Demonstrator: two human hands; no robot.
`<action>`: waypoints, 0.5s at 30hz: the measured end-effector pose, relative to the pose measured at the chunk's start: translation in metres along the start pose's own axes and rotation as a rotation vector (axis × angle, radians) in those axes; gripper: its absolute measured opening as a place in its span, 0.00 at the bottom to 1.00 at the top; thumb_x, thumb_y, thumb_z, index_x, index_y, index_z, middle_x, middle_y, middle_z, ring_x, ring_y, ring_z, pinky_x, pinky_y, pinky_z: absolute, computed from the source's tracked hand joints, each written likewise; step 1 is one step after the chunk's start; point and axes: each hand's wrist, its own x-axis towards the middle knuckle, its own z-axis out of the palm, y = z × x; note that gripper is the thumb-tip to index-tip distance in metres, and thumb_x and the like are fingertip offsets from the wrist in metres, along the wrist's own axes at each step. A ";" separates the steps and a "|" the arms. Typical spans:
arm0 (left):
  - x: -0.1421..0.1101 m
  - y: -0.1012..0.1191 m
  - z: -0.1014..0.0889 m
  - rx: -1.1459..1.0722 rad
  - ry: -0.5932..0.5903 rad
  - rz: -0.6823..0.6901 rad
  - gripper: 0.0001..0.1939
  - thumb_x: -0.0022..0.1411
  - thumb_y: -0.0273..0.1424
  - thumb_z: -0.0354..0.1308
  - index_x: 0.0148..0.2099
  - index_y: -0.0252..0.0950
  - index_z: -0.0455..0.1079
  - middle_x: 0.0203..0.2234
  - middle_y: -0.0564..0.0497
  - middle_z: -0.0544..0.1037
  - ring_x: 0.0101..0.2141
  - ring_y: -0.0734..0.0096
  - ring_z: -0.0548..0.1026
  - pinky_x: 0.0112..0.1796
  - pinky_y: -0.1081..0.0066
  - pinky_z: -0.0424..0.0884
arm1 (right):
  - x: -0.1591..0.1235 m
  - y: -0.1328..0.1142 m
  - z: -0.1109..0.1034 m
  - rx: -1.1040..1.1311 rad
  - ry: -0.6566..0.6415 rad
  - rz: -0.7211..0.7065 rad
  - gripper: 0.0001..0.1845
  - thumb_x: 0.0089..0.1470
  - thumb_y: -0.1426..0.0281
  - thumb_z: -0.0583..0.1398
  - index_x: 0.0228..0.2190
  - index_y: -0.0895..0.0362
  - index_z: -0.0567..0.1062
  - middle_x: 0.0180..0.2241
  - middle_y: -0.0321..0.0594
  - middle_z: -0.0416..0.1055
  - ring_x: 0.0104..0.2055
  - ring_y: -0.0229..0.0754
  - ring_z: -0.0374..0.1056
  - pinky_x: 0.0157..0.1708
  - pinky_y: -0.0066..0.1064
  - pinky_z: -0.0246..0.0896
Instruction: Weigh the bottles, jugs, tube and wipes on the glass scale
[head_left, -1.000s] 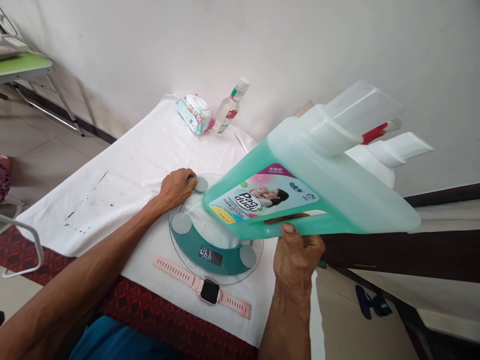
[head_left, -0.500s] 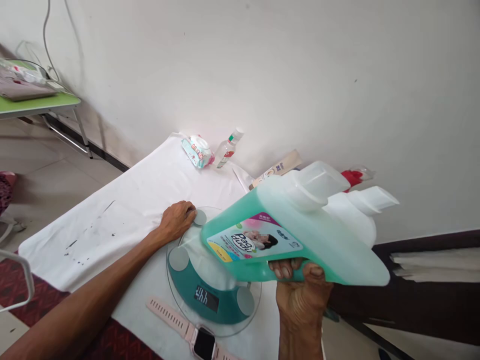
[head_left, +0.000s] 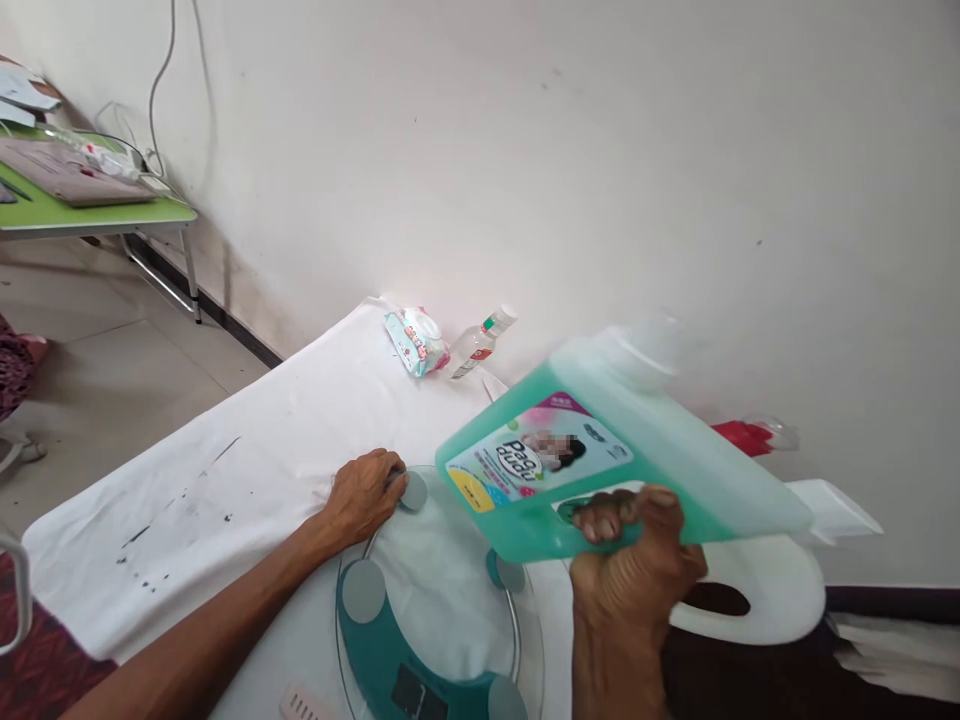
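Observation:
My right hand (head_left: 634, 545) grips the handle of a large laundry detergent bottle (head_left: 525, 520), translucent with green liquid inside. The bottle is tilted above the right side of the glass bathroom scale (head_left: 390, 640), its cap blurred. The scale has a teal curved band, round grey pads and a display. At its far left corner, my left hand (head_left: 367, 497) rests with curled fingers on the edge beside a grey pad; the fingertips are partly hidden. Behind the held bottle stands a second, white bottle (head_left: 795, 590), largely covered.
White cloth (head_left: 285, 450) with dark stains covers the table. A wipes packet (head_left: 416, 342) and a clear bottle (head_left: 482, 342) stand near the wall. A pink watch strap (head_left: 304, 703) lies at the near edge. A green table (head_left: 112, 212) is at far left.
My right hand has shifted the detergent bottle slightly right, over the white bottle. The view has moved, so the scale sits lower in it. The display digits, visible before, no longer show clearly.

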 end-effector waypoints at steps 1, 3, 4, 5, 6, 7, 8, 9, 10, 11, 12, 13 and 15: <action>0.000 0.000 0.000 -0.004 -0.002 0.000 0.11 0.71 0.32 0.53 0.46 0.39 0.77 0.41 0.49 0.81 0.41 0.61 0.78 0.40 0.65 0.66 | 0.006 0.007 0.010 0.002 0.019 -0.011 0.28 0.41 0.58 0.75 0.16 0.54 0.63 0.13 0.25 0.54 0.15 0.29 0.52 0.13 0.25 0.50; 0.000 0.001 0.000 -0.010 -0.003 0.000 0.10 0.71 0.31 0.53 0.46 0.39 0.77 0.42 0.49 0.81 0.41 0.61 0.78 0.40 0.65 0.67 | 0.017 0.024 0.029 0.008 0.062 -0.043 0.29 0.41 0.58 0.76 0.15 0.54 0.62 0.13 0.25 0.53 0.15 0.29 0.51 0.13 0.26 0.48; 0.000 0.001 0.000 -0.013 -0.003 0.000 0.10 0.71 0.31 0.53 0.47 0.39 0.76 0.42 0.49 0.81 0.41 0.61 0.78 0.41 0.64 0.67 | 0.022 0.032 0.038 0.010 0.072 -0.055 0.30 0.41 0.58 0.76 0.14 0.53 0.61 0.12 0.25 0.52 0.14 0.29 0.50 0.13 0.26 0.48; -0.001 0.001 0.000 -0.015 -0.002 -0.002 0.11 0.71 0.31 0.53 0.47 0.39 0.76 0.42 0.49 0.81 0.41 0.61 0.78 0.41 0.64 0.67 | 0.028 0.040 0.047 0.011 0.074 -0.063 0.31 0.40 0.58 0.76 0.13 0.53 0.60 0.12 0.25 0.52 0.14 0.30 0.50 0.13 0.27 0.48; -0.001 0.002 0.000 -0.017 -0.002 -0.004 0.11 0.71 0.31 0.53 0.47 0.39 0.76 0.42 0.49 0.81 0.41 0.61 0.78 0.41 0.64 0.67 | 0.033 0.048 0.055 0.010 0.069 -0.066 0.31 0.40 0.58 0.76 0.13 0.53 0.60 0.11 0.24 0.52 0.14 0.30 0.50 0.13 0.27 0.48; -0.001 0.002 0.000 -0.018 -0.001 -0.006 0.11 0.72 0.31 0.53 0.47 0.39 0.76 0.42 0.49 0.81 0.42 0.61 0.78 0.41 0.64 0.67 | 0.037 0.056 0.063 0.010 0.060 -0.065 0.31 0.40 0.57 0.76 0.13 0.53 0.61 0.11 0.24 0.52 0.14 0.30 0.50 0.13 0.28 0.48; -0.001 0.002 0.000 -0.019 -0.001 -0.008 0.11 0.72 0.31 0.52 0.47 0.39 0.76 0.42 0.49 0.81 0.42 0.61 0.78 0.41 0.64 0.67 | 0.042 0.063 0.070 0.010 0.053 -0.064 0.30 0.40 0.57 0.76 0.14 0.52 0.62 0.11 0.24 0.52 0.14 0.30 0.50 0.13 0.28 0.48; -0.001 0.002 0.000 -0.019 -0.002 -0.010 0.11 0.72 0.31 0.52 0.47 0.39 0.76 0.42 0.48 0.81 0.42 0.61 0.78 0.42 0.64 0.67 | 0.045 0.070 0.077 0.010 0.052 -0.062 0.29 0.40 0.55 0.76 0.14 0.52 0.63 0.11 0.24 0.52 0.14 0.31 0.50 0.13 0.28 0.47; -0.001 0.002 0.000 -0.019 -0.003 -0.012 0.11 0.72 0.32 0.52 0.47 0.39 0.76 0.42 0.48 0.81 0.42 0.60 0.79 0.42 0.64 0.68 | 0.049 0.077 0.083 0.009 0.057 -0.058 0.29 0.40 0.54 0.76 0.15 0.52 0.63 0.10 0.24 0.53 0.13 0.31 0.50 0.13 0.29 0.46; -0.001 0.002 0.000 -0.019 -0.004 -0.013 0.11 0.72 0.32 0.52 0.48 0.39 0.77 0.42 0.48 0.81 0.42 0.60 0.79 0.42 0.64 0.68 | 0.052 0.084 0.089 0.006 0.063 -0.052 0.29 0.40 0.53 0.75 0.15 0.52 0.64 0.10 0.24 0.53 0.13 0.31 0.50 0.13 0.29 0.45; -0.001 0.002 0.000 -0.018 -0.005 -0.015 0.11 0.72 0.32 0.52 0.47 0.39 0.77 0.42 0.48 0.81 0.42 0.60 0.79 0.42 0.64 0.68 | 0.054 0.091 0.095 0.000 0.067 -0.042 0.29 0.39 0.51 0.75 0.16 0.52 0.64 0.10 0.24 0.54 0.13 0.32 0.50 0.13 0.29 0.45; -0.001 0.002 0.000 -0.017 -0.005 -0.017 0.11 0.72 0.32 0.53 0.47 0.39 0.77 0.42 0.48 0.81 0.42 0.60 0.79 0.42 0.64 0.68 | 0.057 0.098 0.100 -0.009 0.073 -0.030 0.29 0.39 0.50 0.75 0.17 0.52 0.65 0.10 0.24 0.54 0.13 0.32 0.49 0.12 0.30 0.45; -0.001 0.002 0.000 -0.016 -0.003 -0.023 0.11 0.72 0.32 0.53 0.47 0.39 0.77 0.42 0.49 0.81 0.42 0.61 0.79 0.42 0.64 0.68 | 0.062 0.110 0.108 -0.026 0.087 -0.003 0.29 0.39 0.47 0.74 0.18 0.51 0.65 0.10 0.24 0.54 0.13 0.32 0.49 0.12 0.30 0.45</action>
